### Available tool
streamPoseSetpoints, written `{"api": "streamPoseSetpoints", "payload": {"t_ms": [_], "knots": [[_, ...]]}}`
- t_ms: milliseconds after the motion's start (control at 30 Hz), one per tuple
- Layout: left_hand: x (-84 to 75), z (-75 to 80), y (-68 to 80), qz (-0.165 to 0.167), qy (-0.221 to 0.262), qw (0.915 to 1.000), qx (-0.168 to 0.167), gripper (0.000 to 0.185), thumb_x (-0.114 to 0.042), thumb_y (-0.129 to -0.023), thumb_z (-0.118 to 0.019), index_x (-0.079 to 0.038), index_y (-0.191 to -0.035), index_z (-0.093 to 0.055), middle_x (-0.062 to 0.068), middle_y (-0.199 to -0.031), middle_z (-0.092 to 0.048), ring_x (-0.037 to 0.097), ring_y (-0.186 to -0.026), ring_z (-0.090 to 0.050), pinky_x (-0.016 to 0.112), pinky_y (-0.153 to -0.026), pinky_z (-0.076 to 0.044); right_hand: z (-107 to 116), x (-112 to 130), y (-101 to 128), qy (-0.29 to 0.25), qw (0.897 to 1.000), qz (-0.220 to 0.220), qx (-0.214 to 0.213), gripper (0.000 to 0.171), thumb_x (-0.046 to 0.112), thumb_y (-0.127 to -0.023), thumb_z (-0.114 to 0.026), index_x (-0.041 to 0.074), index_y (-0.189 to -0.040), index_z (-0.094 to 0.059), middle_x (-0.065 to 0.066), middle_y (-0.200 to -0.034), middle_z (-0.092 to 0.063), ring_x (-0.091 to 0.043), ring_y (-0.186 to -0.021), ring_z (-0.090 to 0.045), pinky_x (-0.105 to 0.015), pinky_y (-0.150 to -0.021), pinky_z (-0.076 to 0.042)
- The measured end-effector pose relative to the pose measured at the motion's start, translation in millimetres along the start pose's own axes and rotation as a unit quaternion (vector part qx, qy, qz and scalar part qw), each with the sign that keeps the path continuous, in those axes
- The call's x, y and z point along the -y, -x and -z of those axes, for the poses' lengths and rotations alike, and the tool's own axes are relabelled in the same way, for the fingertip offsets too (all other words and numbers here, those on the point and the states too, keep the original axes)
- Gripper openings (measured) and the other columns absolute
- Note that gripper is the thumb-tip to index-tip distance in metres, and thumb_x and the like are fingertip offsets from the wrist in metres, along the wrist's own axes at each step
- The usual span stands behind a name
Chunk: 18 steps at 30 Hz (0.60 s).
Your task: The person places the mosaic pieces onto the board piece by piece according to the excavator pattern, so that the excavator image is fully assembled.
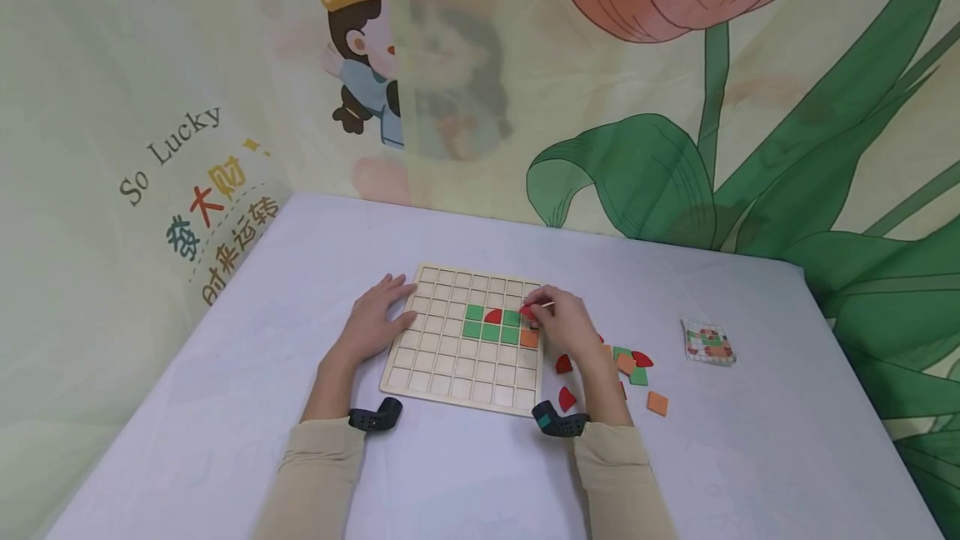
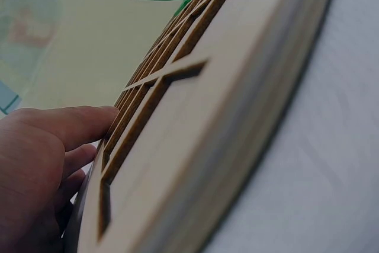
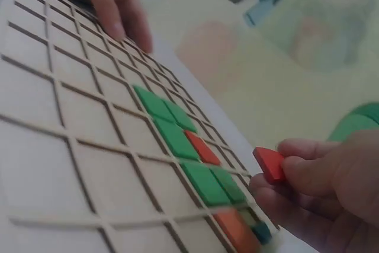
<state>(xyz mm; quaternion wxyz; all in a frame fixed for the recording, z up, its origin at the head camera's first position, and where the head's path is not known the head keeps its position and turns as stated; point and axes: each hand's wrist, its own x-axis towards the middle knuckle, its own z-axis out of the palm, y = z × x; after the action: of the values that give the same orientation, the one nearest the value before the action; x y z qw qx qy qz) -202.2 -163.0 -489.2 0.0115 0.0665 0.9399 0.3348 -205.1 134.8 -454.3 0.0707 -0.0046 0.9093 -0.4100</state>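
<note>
A wooden grid board [image 1: 435,361] lies on the table. My left hand [image 1: 373,319] rests on its left edge, with thumb and fingertips touching the frame. Between the thumb and fingers of my right hand [image 1: 564,323] I pinch a red quarter-circle tile [image 3: 269,164], held just above the board's right side. Several green square tiles [image 1: 491,332] sit in the grid cells. Among them is a red quarter-circle tile [image 1: 492,317], and an orange square tile [image 1: 529,338] lies near the right edge. The cell beneath the held tile is partly hidden by my fingers.
Right of the board lie loose tiles, some behind my right forearm: red quarter-circles [image 1: 567,398], green squares [image 1: 638,376] and orange squares [image 1: 657,403]. Farther right is a small pattern card [image 1: 708,342]. A printed curtain [image 1: 465,182] hangs behind the white table [image 1: 225,365].
</note>
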Motion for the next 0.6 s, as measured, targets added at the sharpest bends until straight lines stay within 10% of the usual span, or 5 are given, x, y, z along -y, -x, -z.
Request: {"api": "streamPoseSetpoints", "payload": {"t_ms": [233,600], "knots": [[0.2,0.6,-0.3,0.004,0.0,1.0,0.001,0.055,-0.029,-0.091,-0.059,-0.01,-0.141,-0.045,0.011,-0.154,-0.032,0.03,-0.147,-0.015,0.054,-0.12,-0.01,-40.6,27.0,7.7,0.06,0.986,0.131,0.084,0.009,0.013,-0.088,-0.068,0.018,-0.094,-0.072,0.004,-0.09,-0.069,-0.01,-0.083,-0.06,-0.027,-0.079,-0.054],[1.7,-0.2,-0.7,-0.003,0.003,1.0,-0.001,0.054,-0.029,-0.091,-0.059,-0.01,-0.141,-0.046,0.012,-0.154,-0.032,0.031,-0.147,-0.015,0.054,-0.119,-0.01,-53.1,31.5,11.7,0.099,0.978,0.161,0.084,0.006,0.014,-0.085,-0.071,0.018,-0.087,-0.075,0.007,-0.083,-0.07,-0.007,-0.077,-0.058,-0.021,-0.071,-0.051]]}}
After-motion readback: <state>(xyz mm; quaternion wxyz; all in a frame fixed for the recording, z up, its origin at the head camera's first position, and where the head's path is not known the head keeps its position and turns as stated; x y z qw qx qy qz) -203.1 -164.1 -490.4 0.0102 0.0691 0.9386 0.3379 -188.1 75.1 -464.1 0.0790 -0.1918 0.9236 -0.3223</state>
